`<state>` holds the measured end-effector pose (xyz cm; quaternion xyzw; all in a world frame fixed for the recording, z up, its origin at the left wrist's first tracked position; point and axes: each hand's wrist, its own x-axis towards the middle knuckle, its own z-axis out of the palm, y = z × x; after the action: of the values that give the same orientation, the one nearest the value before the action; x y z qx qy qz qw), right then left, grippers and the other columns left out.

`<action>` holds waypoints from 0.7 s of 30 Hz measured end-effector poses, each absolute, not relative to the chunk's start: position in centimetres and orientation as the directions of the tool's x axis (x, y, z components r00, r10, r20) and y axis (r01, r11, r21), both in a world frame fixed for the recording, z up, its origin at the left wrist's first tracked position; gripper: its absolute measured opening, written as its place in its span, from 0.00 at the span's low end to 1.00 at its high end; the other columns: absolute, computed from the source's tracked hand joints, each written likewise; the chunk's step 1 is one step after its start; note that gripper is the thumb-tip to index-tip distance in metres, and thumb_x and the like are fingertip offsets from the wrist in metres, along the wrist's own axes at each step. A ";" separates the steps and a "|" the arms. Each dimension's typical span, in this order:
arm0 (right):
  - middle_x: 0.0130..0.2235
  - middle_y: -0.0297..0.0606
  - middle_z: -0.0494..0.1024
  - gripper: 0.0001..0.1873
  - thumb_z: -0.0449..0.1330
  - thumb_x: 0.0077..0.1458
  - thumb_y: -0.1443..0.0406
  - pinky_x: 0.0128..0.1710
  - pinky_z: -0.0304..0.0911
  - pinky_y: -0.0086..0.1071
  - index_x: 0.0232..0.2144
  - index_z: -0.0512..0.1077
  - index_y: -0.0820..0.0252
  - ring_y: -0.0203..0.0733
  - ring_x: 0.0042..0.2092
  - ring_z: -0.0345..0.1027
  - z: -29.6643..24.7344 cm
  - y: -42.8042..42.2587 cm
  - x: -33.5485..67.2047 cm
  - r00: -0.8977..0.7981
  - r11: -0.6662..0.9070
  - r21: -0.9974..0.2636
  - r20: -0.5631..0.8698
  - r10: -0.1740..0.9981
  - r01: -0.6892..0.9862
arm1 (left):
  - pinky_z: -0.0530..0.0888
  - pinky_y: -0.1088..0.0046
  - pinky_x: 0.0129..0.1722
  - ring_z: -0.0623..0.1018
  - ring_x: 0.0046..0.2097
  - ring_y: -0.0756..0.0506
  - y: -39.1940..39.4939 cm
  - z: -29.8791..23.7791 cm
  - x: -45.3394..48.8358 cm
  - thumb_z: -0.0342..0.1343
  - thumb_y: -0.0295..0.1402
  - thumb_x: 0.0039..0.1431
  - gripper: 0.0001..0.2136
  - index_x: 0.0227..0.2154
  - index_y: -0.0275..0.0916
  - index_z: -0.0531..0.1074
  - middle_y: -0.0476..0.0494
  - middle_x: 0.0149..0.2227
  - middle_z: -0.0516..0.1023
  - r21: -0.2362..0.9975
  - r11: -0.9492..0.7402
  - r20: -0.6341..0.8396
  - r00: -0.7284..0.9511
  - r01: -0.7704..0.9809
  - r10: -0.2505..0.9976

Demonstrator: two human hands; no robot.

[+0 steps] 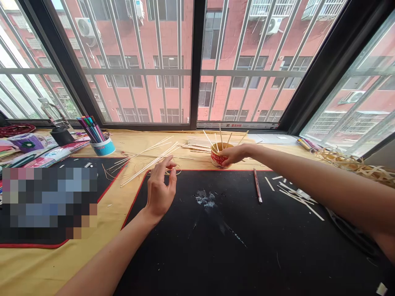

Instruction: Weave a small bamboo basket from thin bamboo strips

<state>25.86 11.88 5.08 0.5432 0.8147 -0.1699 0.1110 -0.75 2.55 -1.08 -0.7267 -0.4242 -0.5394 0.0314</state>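
My right hand (pixel 234 154) reaches far forward and wraps around a small red and white paper cup (pixel 216 159) that holds several thin sticks (pixel 220 135). My left hand (pixel 160 187) hovers over the edge of the black mat (pixel 216 238), its fingers curled in a pinch on a thin loop of pale strip (pixel 173 168). A bundle of long thin bamboo strips (pixel 151 158) lies on the yellow cloth just beyond the left hand.
A pen (pixel 257 186) and cut strip pieces (pixel 293 193) lie on the mat's right side. A cup of coloured pens (pixel 101 144) and a glass bottle (pixel 55 117) stand at left. Curled shavings (pixel 354 162) pile at right. Barred windows run along the back.
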 end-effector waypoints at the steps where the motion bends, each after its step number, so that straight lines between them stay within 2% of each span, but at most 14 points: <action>1: 0.38 0.41 0.78 0.08 0.62 0.49 0.65 0.35 0.63 0.30 0.33 0.74 0.64 0.42 0.38 0.71 5.2 11.9 25.7 -0.372 0.335 -0.161 -0.401 0.837 0.928 | 0.74 0.64 0.46 0.77 0.41 0.46 2.6 -1.1 -0.8 0.50 0.29 0.62 0.14 0.51 0.40 0.66 0.44 0.39 0.78 0.411 -0.641 0.810 0.063 0.648 0.583; 9: 0.37 0.41 0.78 0.05 0.60 0.50 0.70 0.39 0.64 0.33 0.31 0.76 0.65 0.45 0.41 0.71 4.9 12.7 25.4 -0.321 0.283 -0.151 -0.467 0.824 0.947 | 0.73 0.64 0.47 0.77 0.42 0.46 2.4 -1.3 -0.5 0.50 0.27 0.62 0.15 0.52 0.39 0.64 0.43 0.40 0.78 0.405 -0.668 0.795 0.120 0.624 0.594; 12: 0.36 0.41 0.78 0.04 0.61 0.51 0.69 0.39 0.64 0.33 0.31 0.76 0.65 0.45 0.41 0.71 4.6 13.1 25.3 -0.315 0.285 -0.137 -0.478 0.820 0.949 | 0.73 0.64 0.47 0.77 0.42 0.46 2.3 -1.2 -0.4 0.51 0.27 0.60 0.16 0.52 0.40 0.65 0.43 0.40 0.78 0.481 -0.660 0.756 0.108 0.577 0.646; 14: 0.37 0.40 0.77 0.05 0.61 0.53 0.68 0.41 0.65 0.33 0.32 0.75 0.66 0.44 0.42 0.71 4.5 13.3 25.4 -0.317 0.293 -0.128 -0.494 0.810 0.948 | 0.73 0.64 0.48 0.77 0.41 0.46 2.2 -1.2 -0.4 0.53 0.28 0.58 0.15 0.49 0.40 0.68 0.43 0.41 0.77 0.663 -0.590 0.647 0.043 0.460 0.761; 17: 0.43 0.40 0.75 0.12 0.59 0.58 0.62 0.44 0.67 0.38 0.40 0.72 0.66 0.43 0.44 0.70 4.4 13.3 25.5 -0.319 0.312 -0.105 -0.526 0.788 0.944 | 0.73 0.63 0.48 0.78 0.38 0.46 2.5 -1.1 -0.1 0.56 0.28 0.55 0.11 0.42 0.39 0.73 0.44 0.39 0.77 0.899 -0.372 0.380 0.014 0.232 0.925; 21: 0.49 0.42 0.71 0.18 0.56 0.61 0.59 0.45 0.68 0.42 0.50 0.67 0.63 0.43 0.47 0.69 4.3 13.6 25.7 -0.329 0.346 -0.082 -0.568 0.755 0.935 | 0.77 0.65 0.39 0.78 0.31 0.47 4.9 -1.0 1.9 0.58 0.27 0.54 0.04 0.34 0.34 0.73 0.43 0.32 0.78 0.982 -0.146 0.130 0.134 0.118 0.982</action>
<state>25.67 13.62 4.26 0.5350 0.7895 -0.2025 0.2224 1.87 4.94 -1.01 -0.5948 -0.4623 -0.4682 -0.4617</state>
